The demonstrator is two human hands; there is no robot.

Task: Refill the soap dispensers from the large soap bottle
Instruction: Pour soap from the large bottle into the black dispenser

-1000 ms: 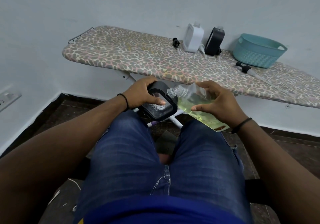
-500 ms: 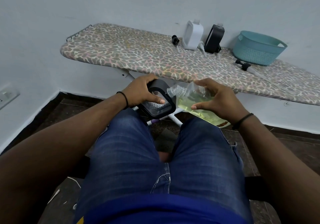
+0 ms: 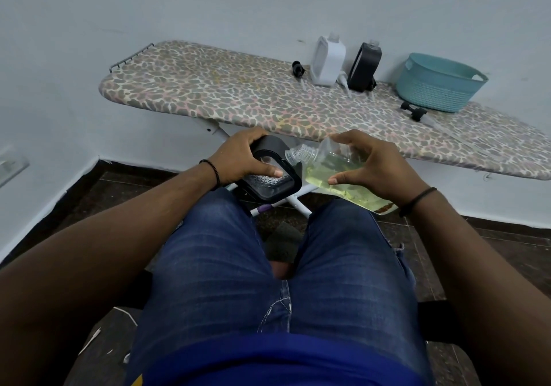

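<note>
The person sat with both knees (image 3: 268, 266) in blue jeans filling the lower view. The left hand (image 3: 241, 159) gripped a black soap dispenser (image 3: 275, 173) above the left knee, fingers curled over its top edge and the thumb pressed across its clear textured window. The dispenser was tilted, its upper end toward twelve o'clock.

The right hand (image 3: 375, 167) held the large soap bottle (image 3: 334, 173), a clear bottle half full of yellow-green liquid, lying nearly on its side. Fingers wrapped its upper wall and the thumb pinched it from below. Its open threaded neck (image 3: 298, 154) pointed toward nine o'clock and touched the dispenser's upper right corner; whether liquid was passing could not be told. The bottle's base reached toward four o'clock, past the right wrist.

Beyond the hands, at twelve o'clock, stood an ironing board (image 3: 208, 93) with a leopard-print cover. Along its far edge stood a white dispenser (image 3: 328, 63) and, just beside it at three o'clock, a second black dispenser (image 3: 365, 67). A black pump head (image 3: 297, 69) lay at the white one's nine o'clock side. A teal basket (image 3: 438, 87) sat further toward three o'clock, with another pump (image 3: 414, 112) lying near its front.
</note>
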